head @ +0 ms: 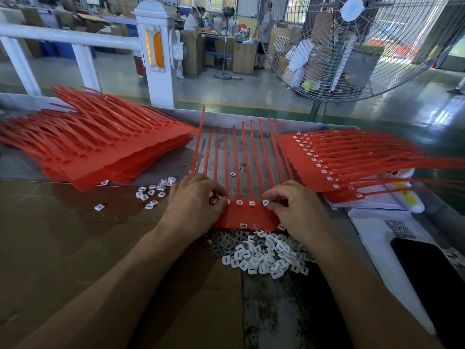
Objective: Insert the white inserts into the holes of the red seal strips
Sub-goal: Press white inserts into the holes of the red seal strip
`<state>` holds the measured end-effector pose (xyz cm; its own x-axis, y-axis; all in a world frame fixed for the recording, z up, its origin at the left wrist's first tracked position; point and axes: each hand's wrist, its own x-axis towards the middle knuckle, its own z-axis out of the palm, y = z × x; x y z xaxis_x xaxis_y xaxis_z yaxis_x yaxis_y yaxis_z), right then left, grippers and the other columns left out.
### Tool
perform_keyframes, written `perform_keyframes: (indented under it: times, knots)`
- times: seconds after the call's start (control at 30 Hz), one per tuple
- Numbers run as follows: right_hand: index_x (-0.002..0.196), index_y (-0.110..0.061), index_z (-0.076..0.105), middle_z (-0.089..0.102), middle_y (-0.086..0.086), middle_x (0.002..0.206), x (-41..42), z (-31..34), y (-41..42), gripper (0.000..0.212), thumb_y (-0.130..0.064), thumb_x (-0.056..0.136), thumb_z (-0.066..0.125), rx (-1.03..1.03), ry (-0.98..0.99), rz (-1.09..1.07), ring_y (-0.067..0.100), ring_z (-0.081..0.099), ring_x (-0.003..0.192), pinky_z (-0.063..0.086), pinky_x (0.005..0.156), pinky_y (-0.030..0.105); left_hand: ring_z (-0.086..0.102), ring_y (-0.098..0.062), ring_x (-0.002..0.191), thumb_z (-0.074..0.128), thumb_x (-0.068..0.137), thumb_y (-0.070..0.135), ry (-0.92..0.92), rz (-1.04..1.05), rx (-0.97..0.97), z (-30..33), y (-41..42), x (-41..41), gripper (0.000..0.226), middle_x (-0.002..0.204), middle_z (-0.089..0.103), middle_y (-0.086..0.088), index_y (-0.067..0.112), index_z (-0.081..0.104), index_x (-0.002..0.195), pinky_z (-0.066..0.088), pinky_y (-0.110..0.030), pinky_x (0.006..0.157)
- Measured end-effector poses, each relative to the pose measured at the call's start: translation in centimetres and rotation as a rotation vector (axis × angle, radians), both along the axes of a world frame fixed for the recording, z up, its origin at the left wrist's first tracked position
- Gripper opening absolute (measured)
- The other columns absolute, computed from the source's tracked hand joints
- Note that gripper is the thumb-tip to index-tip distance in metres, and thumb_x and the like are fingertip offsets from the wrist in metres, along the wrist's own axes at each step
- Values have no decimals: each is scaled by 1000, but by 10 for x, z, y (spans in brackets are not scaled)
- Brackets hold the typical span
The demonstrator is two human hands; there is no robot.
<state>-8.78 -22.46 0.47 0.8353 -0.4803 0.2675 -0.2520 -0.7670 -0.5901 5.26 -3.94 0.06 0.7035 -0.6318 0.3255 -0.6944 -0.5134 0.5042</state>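
Strips (247, 215), a joined red sheet, lie mid-bench between both hands, tails toward the far edge. Left hand (195, 201) curls its fingers, pinching an insert (214, 201) at the sheet's left holes; right hand (293, 205) pinches another insert (265, 203) at the right. A loose pile (264, 255) sits near the front edge. Risk, I judge: an insert pressed in tilted could jam or pop out, and pressing could slide the sheet.
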Motion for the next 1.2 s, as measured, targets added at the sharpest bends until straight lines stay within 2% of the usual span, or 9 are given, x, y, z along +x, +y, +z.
perform_keyframes:
  times: [0.17, 0.33, 0.47, 0.57, 0.67, 0.9, 1.1, 1.2]
  knots:
    - [107, -22, 79, 62, -13, 105, 1, 0, -1, 16, -15, 94, 74, -9, 13, -12, 4, 60, 100, 46, 85, 15, 48, -12, 116, 67, 91, 44, -1, -1, 3, 0, 0, 0, 13, 113, 59, 14, 39, 70, 103, 33, -42, 107]
    - [112, -22, 79, 62, -11, 105, 1, -2, -1, 19, -16, 95, 73, -63, 28, -5, 4, 60, 99, 41, 82, 10, 48, -13, 117, 67, 92, 44, -7, -3, 6, 1, 1, 0, 14, 113, 59, 14, 38, 70, 104, 33, -41, 107]
    - [112, -24, 77, 65, -12, 104, -3, 0, 3, 20, -17, 94, 74, -62, -34, -8, 3, 62, 99, 51, 92, 25, 48, -12, 116, 66, 92, 44, -9, -6, 9, 2, 1, 0, 14, 113, 59, 14, 37, 70, 104, 33, -40, 106]
    - [106, -27, 78, 64, -14, 101, -5, 0, 6, 13, -22, 94, 74, -98, -47, -27, 2, 61, 97, 52, 90, 26, 48, -12, 116, 66, 92, 44, -13, -6, 7, 2, 1, 1, 15, 113, 59, 14, 37, 71, 104, 33, -39, 106]
    - [110, -24, 79, 63, -11, 100, -5, 0, 9, 16, -24, 97, 70, -139, -23, -7, 5, 60, 96, 52, 89, 28, 48, -12, 116, 66, 92, 44, -13, -7, 9, 3, 1, 1, 16, 113, 59, 14, 36, 71, 105, 33, -40, 106]
    - [119, -14, 78, 65, 1, 110, -4, 3, 13, 26, -11, 96, 65, -270, 60, 40, 18, 60, 105, 52, 91, 37, 48, -11, 117, 65, 92, 45, -4, -9, 10, 6, 2, 4, 14, 114, 59, 15, 38, 69, 103, 32, -39, 106]
    - [123, -17, 76, 63, -1, 113, -4, 6, 14, 30, -11, 96, 64, -285, 98, 38, 15, 56, 108, 48, 89, 30, 47, -11, 116, 65, 92, 45, 6, -14, 11, 9, 3, 5, 13, 113, 58, 15, 39, 69, 103, 33, -41, 107]
    - [123, -18, 76, 63, -1, 114, -5, 7, 13, 31, -9, 97, 62, -294, 112, 41, 16, 55, 109, 49, 91, 32, 48, -11, 115, 66, 92, 45, 5, -16, 5, 9, 4, 6, 12, 112, 58, 15, 39, 69, 102, 33, -41, 107]
